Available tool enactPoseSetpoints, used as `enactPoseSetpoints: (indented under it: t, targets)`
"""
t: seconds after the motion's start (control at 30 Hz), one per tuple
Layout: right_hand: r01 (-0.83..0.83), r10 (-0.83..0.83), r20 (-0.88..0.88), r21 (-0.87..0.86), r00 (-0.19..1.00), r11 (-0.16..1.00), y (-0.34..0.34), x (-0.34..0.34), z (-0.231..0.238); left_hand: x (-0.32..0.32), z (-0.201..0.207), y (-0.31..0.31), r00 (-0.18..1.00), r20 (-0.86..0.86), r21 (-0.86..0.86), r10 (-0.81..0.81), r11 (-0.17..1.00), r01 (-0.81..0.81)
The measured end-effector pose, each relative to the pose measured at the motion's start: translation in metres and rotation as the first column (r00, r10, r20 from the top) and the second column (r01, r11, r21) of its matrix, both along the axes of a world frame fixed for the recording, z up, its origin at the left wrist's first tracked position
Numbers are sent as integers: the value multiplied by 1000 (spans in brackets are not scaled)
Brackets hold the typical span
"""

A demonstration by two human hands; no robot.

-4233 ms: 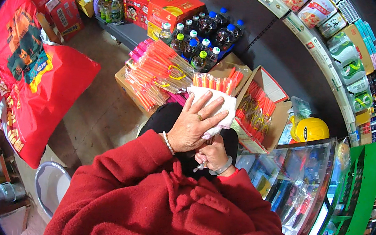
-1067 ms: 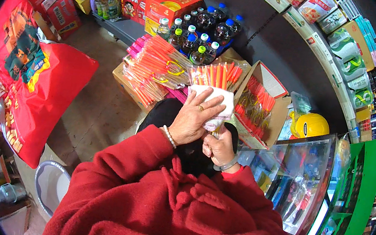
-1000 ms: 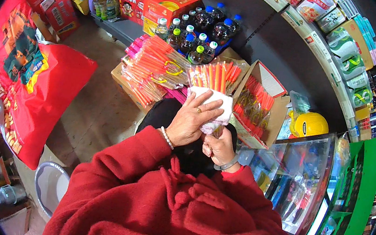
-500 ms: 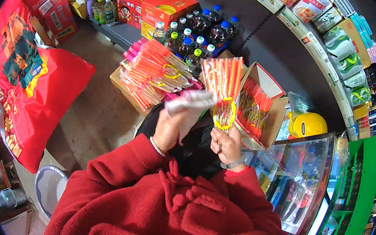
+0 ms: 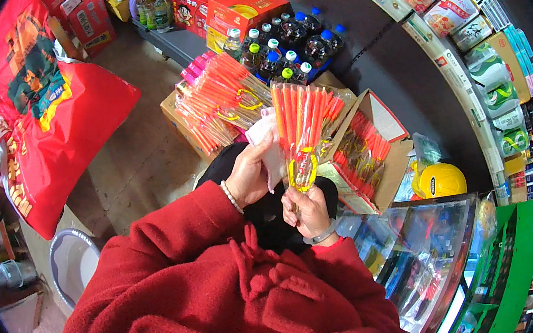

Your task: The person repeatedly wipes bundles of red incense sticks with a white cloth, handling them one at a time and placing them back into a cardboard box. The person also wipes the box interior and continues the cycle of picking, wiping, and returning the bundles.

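Observation:
My right hand [image 5: 307, 211] is closed round the narrow lower end of a clear plastic packet of orange-red sticks [image 5: 299, 125], which fans out upward and has a yellow band printed near its base. My left hand [image 5: 251, 172] grips a pale pinkish-white cloth [image 5: 266, 138], held against the packet's left side. Just beyond, a pile of similar packets [image 5: 226, 88] lies on a cardboard box. To the right, more orange-red packets [image 5: 362, 153] fill an opened carton [image 5: 390, 182].
Dark and clear drink bottles [image 5: 269, 60] and red boxes [image 5: 246, 9] line the low shelf ahead. A glass display case [image 5: 416, 251] and yellow helmet [image 5: 441, 180] are at right. A large red bag [image 5: 97, 106] and a grey basin [image 5: 58, 261] are at left.
The cloth in my left hand has moved from a blurred swing across the packet to its left side. My right hand and the packet have shifted slightly left and nearer.

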State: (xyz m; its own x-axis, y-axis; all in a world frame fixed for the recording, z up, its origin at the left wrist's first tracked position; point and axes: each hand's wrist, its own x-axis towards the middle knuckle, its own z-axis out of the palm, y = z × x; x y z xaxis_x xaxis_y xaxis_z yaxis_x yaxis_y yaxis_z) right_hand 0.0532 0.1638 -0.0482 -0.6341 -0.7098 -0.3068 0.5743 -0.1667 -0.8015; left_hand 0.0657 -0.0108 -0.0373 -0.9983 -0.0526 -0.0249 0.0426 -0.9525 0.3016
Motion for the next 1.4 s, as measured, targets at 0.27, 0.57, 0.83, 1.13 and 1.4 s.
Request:
enactPoseSetpoints:
  t: [0.27, 0.57, 0.83, 1.13, 1.4]
  targets:
    - [-32, 53, -174, 122, 983, 992, -4, 4, -1, 1, -10, 6, 1000, 4, -279, -31, 960, 31]
    - [-265, 430, -403, 402, 808, 876, 9, -5, 0, 3, -22, -6, 992, 121, -440, -46, 893, 95]
    - [488, 247, -834, 500, 493, 715, 55, -43, 24, -1, -37, -29, 935, 147, -326, -324, 876, 355]
    - [470, 738, -555, 571, -385, 674, 28, -59, 68, 1, -27, -22, 787, 115, -533, -606, 631, 564]
    - [300, 699, -608, 634, -377, 713, 32, -65, 63, 6, -28, -21, 737, 86, -502, -671, 609, 614]
